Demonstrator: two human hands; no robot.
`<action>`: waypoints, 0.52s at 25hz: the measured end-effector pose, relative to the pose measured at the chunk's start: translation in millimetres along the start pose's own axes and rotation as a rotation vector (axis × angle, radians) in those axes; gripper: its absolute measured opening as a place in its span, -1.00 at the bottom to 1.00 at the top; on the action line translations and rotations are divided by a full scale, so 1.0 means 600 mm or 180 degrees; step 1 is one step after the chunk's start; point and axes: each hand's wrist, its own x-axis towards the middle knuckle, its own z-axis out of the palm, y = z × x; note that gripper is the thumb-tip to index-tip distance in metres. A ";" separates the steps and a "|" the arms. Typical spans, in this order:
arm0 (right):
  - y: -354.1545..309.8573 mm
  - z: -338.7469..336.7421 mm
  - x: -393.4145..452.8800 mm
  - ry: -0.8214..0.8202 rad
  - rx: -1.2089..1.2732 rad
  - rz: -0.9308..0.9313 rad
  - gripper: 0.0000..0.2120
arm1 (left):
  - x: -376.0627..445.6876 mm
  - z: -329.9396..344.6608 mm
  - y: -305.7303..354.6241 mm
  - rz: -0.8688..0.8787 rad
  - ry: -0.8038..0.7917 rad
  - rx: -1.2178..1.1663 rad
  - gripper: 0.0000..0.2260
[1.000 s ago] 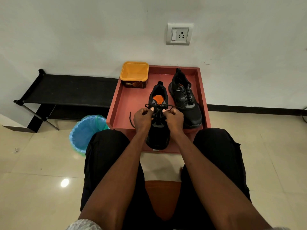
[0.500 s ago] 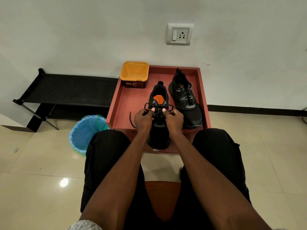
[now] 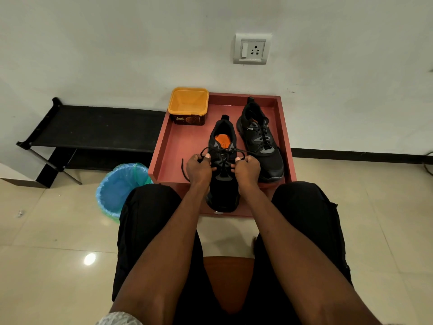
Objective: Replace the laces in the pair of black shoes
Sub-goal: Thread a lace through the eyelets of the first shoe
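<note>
Red tray (image 3: 164, 158), shoe (image 3: 222, 184) between hands

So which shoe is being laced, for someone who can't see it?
Find the red tray against the white wall. Two black shoes sit in it; it's the near shoe between both hands, with an orange insole showing, unlike the laced shoe beside it.

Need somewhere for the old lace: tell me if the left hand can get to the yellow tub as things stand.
Probably yes. The yellow tub sits open in the tray's far left corner, nothing between it and the left hand, which must first release the lace.
</note>
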 end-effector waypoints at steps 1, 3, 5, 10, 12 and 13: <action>0.000 0.000 0.001 0.0016 0.0138 0.0054 -0.75 | 0.000 -0.002 0.000 -0.0033 0.0021 -0.0083 -0.82; -0.001 -0.002 -0.001 0.0021 0.0279 0.0108 -0.77 | -0.004 -0.005 0.000 -0.0069 -0.0013 -0.0211 -0.81; -0.002 -0.009 -0.004 -0.0114 0.0369 0.0065 -0.80 | -0.006 -0.013 0.003 -0.0066 -0.0208 -0.0272 -0.84; -0.014 -0.016 -0.002 -0.0610 0.0211 -0.0095 -0.78 | -0.001 -0.027 0.018 -0.0144 -0.0843 -0.0343 -0.81; -0.011 -0.017 0.000 -0.0571 0.0307 -0.0137 -0.72 | -0.005 -0.022 0.018 -0.0055 -0.0727 -0.0264 -0.72; -0.009 -0.018 0.000 -0.0534 0.0317 -0.0223 -0.71 | -0.007 -0.018 0.015 0.0028 -0.0642 -0.0230 -0.71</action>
